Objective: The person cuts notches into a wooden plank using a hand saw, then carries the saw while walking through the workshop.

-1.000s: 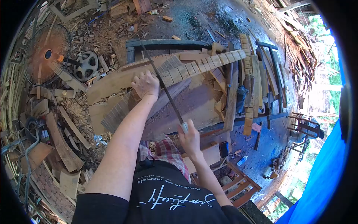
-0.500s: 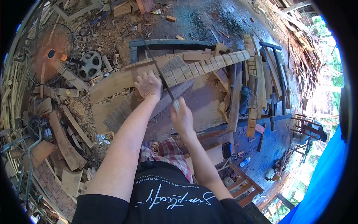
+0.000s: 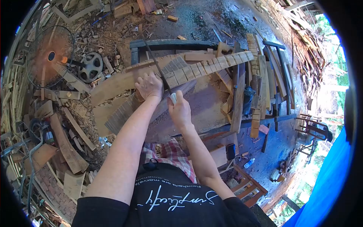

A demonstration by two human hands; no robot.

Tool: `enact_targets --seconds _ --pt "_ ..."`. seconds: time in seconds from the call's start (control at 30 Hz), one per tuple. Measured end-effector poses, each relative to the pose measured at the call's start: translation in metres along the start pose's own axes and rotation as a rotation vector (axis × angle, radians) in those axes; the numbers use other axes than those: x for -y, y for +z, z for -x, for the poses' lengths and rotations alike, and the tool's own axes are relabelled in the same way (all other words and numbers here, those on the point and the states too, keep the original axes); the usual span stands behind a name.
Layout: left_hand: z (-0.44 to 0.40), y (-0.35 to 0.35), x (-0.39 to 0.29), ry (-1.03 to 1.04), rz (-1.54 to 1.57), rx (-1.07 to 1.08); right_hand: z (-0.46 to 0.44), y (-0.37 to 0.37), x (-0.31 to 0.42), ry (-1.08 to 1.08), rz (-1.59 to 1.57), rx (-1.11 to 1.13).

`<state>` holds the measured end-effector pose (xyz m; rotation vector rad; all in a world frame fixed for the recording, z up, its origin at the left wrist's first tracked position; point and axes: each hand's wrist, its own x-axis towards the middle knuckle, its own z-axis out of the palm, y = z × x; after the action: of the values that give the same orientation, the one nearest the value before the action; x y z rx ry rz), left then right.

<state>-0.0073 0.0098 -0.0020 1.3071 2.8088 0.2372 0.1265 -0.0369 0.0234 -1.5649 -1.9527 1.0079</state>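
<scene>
A long thin saw (image 3: 154, 59) with a pale handle is in my right hand (image 3: 179, 109), its fingers wrapped round the handle. The blade runs up and to the left across the near end of a curved wooden piece (image 3: 196, 70) marked by evenly spaced crosswise lines. Just left of the blade, my left hand (image 3: 150, 86) presses down on the wood with its fingers slightly spread. Beneath both hands lies another lined wooden piece (image 3: 121, 114), set at a slant over broad boards (image 3: 107, 90).
A round fan (image 3: 51, 56) stands at the left beside a dark spoked wheel (image 3: 90, 67). Stacked planks (image 3: 238, 94) lie to the right. A slatted wooden frame (image 3: 249, 189), a bottle (image 3: 249, 163) and a chair (image 3: 314, 128) are at the lower right.
My right hand has moved up and left with the saw, bringing the handle close to the curved wood. My left hand has stayed on the wood.
</scene>
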Motion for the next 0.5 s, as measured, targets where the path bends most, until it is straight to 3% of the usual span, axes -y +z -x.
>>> enact_targets --seconds 0.1,0.23,0.27,0.4,0.5 --pt "0.006 0.006 -0.002 -0.012 0.006 -0.019 0.018 0.001 -0.016 -0.081 -0.047 -0.055" --pt "0.000 0.007 -0.002 -0.029 0.025 -0.013 0.135 -0.027 -0.068 0.005 -0.106 -0.044" --pt "0.000 0.006 -0.002 -0.034 0.030 -0.025 0.160 -0.042 -0.061 0.064 -0.300 -0.088" --pt "0.000 -0.005 -0.005 -0.037 0.106 -0.023 0.287 -0.097 -0.107 0.192 0.100 0.009" --pt "0.001 -0.003 0.000 -0.043 0.186 0.047 0.361 -0.125 -0.127 0.336 0.020 0.006"
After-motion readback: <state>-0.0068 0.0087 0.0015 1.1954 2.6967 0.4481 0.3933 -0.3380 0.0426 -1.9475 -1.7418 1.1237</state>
